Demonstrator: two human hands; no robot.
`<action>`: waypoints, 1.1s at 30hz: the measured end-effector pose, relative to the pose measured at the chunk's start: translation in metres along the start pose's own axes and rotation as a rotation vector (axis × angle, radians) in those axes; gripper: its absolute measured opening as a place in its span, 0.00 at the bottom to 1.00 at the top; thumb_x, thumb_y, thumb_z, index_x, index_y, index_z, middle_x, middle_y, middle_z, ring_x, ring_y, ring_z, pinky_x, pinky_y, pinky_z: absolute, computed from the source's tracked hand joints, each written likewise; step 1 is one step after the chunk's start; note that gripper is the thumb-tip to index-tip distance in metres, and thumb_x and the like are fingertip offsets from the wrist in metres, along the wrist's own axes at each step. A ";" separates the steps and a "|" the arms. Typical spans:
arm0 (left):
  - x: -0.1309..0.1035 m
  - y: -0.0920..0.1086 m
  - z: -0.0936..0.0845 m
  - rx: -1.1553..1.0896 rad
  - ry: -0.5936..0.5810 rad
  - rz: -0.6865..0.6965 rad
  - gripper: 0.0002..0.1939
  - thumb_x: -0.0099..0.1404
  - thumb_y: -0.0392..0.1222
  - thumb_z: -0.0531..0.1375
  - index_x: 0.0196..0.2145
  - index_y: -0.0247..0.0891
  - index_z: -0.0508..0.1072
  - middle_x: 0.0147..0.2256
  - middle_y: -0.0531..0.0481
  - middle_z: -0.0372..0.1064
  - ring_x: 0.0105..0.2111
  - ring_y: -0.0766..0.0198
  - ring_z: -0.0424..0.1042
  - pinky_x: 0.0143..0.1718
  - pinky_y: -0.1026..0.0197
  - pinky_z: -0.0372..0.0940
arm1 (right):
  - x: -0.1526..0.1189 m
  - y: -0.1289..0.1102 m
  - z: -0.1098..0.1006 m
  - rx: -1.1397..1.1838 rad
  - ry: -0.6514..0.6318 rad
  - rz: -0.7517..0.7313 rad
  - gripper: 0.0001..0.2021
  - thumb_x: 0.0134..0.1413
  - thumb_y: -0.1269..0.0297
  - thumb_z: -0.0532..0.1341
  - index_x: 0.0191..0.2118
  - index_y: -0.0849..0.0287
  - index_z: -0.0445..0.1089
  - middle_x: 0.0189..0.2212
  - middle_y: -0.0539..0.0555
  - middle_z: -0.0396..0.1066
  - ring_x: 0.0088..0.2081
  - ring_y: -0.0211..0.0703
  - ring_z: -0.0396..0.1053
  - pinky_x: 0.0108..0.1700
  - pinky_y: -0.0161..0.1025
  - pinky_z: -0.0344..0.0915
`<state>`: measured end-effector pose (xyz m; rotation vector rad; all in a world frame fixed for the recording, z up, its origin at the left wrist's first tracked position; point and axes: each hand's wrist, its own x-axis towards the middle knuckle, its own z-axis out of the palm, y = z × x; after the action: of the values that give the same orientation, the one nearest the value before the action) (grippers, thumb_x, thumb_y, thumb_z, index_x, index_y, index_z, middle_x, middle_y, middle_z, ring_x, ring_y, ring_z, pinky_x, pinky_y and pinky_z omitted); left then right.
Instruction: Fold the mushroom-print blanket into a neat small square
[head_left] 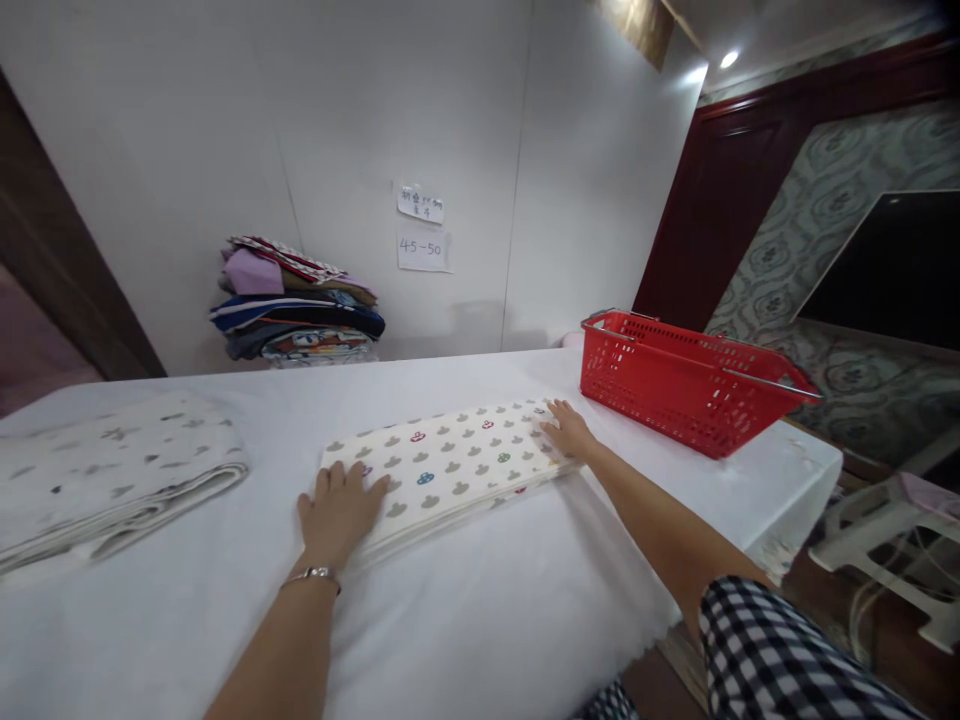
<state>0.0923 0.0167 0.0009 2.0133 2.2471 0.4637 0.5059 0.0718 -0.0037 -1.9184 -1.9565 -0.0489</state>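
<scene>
The folded cloth (pixel 457 460), white with small grey, red, blue and green printed figures, lies flat as a long narrow band in the middle of the surface (pixel 480 620), its right end a little farther away than its left end. The left hand (pixel 337 512) rests upon its left end, palm down; it is open, with the fingers moderately spread, and grips nothing. The right hand (pixel 568 432) is at the right end, also open, fingers somewhat apart and laid over the border; I see no pinch, only contact. For good handling in this position, I judge that both palms should press lightly and equally, so that the layers do not slide and the long near edge remains straight. If one hand pulls more strongly, the band could become crooked or wrinkled. The layers at the near edge deserve attention, because there they could separate. Farther out, on the left, lies another folded cloth (pixel 165 440), whitish with scattered dark marks, its layers visible at the rounded edge. At the far left there is a pile of fabrics (pixel 300 310) near the wall; what supports it I cannot tell. On the right of the surface, toward the far side, stands a red basket (pixel 652 390), with metal handles lowered.
</scene>
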 end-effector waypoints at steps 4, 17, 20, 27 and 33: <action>-0.002 0.001 0.000 -0.005 0.005 0.000 0.30 0.64 0.57 0.44 0.56 0.37 0.64 0.62 0.38 0.52 0.63 0.45 0.46 0.56 0.38 0.48 | -0.008 0.008 0.009 -0.076 -0.122 0.072 0.21 0.58 0.54 0.55 0.55 0.53 0.64 0.62 0.60 0.55 0.63 0.57 0.50 0.60 0.61 0.46; -0.007 0.008 0.000 0.064 -0.056 -0.083 0.29 0.65 0.55 0.43 0.59 0.40 0.59 0.65 0.44 0.46 0.65 0.51 0.41 0.59 0.43 0.46 | 0.036 -0.114 0.009 -0.136 -0.325 -0.219 0.31 0.63 0.48 0.40 0.67 0.55 0.43 0.68 0.56 0.36 0.67 0.50 0.31 0.64 0.52 0.35; -0.009 0.008 -0.001 0.073 -0.071 -0.093 0.30 0.66 0.56 0.43 0.60 0.40 0.58 0.65 0.44 0.44 0.65 0.52 0.40 0.60 0.44 0.45 | 0.045 -0.160 0.023 -0.063 -0.335 -0.309 0.33 0.62 0.45 0.39 0.68 0.56 0.40 0.68 0.54 0.32 0.68 0.50 0.28 0.64 0.51 0.35; -0.012 0.009 0.002 0.051 -0.093 -0.115 0.31 0.65 0.56 0.44 0.61 0.40 0.57 0.66 0.44 0.42 0.66 0.51 0.38 0.61 0.43 0.43 | 0.034 -0.185 0.059 -0.091 -0.437 -0.315 0.31 0.62 0.47 0.41 0.67 0.55 0.43 0.68 0.56 0.36 0.67 0.50 0.32 0.64 0.55 0.33; -0.014 0.010 0.003 0.022 -0.098 -0.126 0.31 0.65 0.57 0.43 0.62 0.40 0.56 0.66 0.43 0.41 0.66 0.51 0.37 0.61 0.43 0.42 | 0.042 -0.200 0.050 -0.092 -0.451 -0.319 0.32 0.62 0.46 0.41 0.66 0.58 0.46 0.68 0.58 0.34 0.67 0.52 0.31 0.63 0.58 0.33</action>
<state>0.1041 0.0045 -0.0013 1.8471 2.3115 0.3233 0.3010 0.1148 0.0130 -1.7638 -2.5851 0.2277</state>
